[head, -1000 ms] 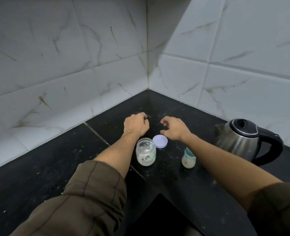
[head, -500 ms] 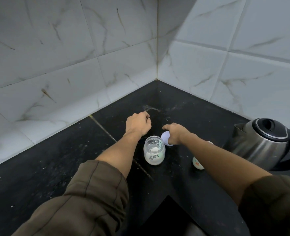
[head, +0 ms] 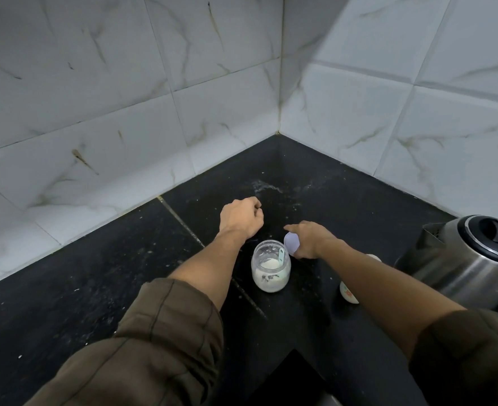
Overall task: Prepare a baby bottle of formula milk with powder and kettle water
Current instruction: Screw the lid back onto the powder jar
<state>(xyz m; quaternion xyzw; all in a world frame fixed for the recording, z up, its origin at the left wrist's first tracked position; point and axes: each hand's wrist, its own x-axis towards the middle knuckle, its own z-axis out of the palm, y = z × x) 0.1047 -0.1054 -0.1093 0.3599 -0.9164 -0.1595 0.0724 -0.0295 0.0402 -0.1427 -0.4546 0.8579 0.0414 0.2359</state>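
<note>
Fingers (head: 293,229) grip lid (head: 291,244); forearm (head: 388,288) hides bottle (head: 348,294).

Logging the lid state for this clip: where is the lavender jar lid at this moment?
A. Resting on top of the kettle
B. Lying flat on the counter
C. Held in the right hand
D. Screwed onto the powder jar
C: the right hand grips the lavender lid, which is tilted up on edge beside the powder jar. The jar's mouth is uncovered.
</note>
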